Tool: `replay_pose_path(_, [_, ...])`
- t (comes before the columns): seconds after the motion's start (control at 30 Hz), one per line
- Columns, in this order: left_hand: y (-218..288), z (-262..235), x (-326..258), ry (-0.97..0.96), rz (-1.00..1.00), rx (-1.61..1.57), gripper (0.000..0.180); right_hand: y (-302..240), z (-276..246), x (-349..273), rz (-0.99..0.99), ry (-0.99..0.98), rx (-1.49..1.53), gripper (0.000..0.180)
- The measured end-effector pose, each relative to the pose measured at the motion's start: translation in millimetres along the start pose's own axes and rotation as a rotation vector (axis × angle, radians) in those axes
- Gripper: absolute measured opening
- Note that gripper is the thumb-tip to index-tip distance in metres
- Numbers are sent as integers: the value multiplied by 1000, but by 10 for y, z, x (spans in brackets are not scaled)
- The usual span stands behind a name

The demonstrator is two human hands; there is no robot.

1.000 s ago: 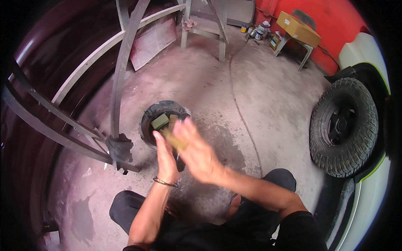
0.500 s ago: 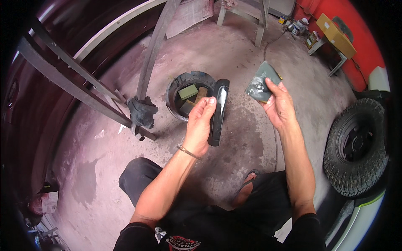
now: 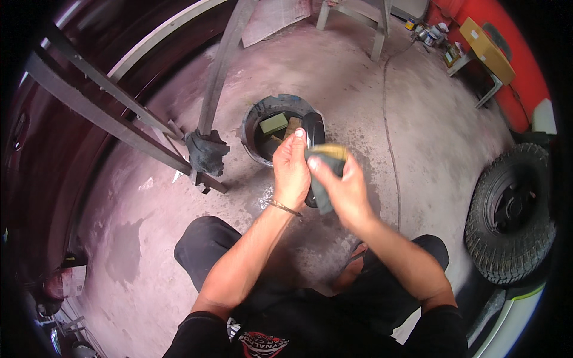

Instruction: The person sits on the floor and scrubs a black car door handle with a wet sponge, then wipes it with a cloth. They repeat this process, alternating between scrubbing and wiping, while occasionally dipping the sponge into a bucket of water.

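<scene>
My left hand (image 3: 290, 170) is closed on a long, narrow black piece (image 3: 314, 126) with rounded ends and a glossy streak; it might be a car door handle, but its kind is not certain. Over this piece, my right hand (image 3: 346, 190) grips a bent dark grey-green sheet with a yellowish side, which looks like sandpaper (image 3: 324, 192). The sheet lies against the black piece and covers its middle, and its upper edge is blurred. Just beyond my hands stands a dark round bucket (image 3: 250, 134), holding a green block (image 3: 274, 124) and brownish pieces.
Metal stand legs (image 3: 224, 68) rise at left beside a dark red car panel (image 3: 36, 155), with a dark cloth (image 3: 206, 156) bundled round one leg. A spare tyre (image 3: 507, 215) is at right. A hose or cable (image 3: 391, 137) crosses the stained concrete floor. Cans (image 3: 431, 34) and a cardboard box (image 3: 486, 51) sit far right.
My right hand has come left and down, bringing the sheet from beside the black piece onto it. The sheet is now folded over. My left hand still holds the piece, slightly shifted.
</scene>
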State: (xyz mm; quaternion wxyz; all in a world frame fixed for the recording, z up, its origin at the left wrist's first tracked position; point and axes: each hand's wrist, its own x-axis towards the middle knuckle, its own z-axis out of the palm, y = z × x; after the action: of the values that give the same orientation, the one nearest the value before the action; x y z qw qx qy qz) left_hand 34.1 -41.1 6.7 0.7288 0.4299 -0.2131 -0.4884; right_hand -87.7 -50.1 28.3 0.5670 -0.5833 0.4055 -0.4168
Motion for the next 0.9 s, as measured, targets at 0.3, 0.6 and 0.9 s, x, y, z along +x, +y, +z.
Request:
replay_pose_path(0.3, [125, 166, -149, -63, -151, -204, 37, -71, -17, 59, 77, 123, 36, 35])
replay_pose_path(0.6, [104, 38, -135, -62, -301, -275, 36, -195, 101, 192, -17, 137, -31, 42])
replay_pose_path(0.9, [192, -5, -139, -64, -314, -227, 36, -261, 26, 267, -42, 112, -132, 40])
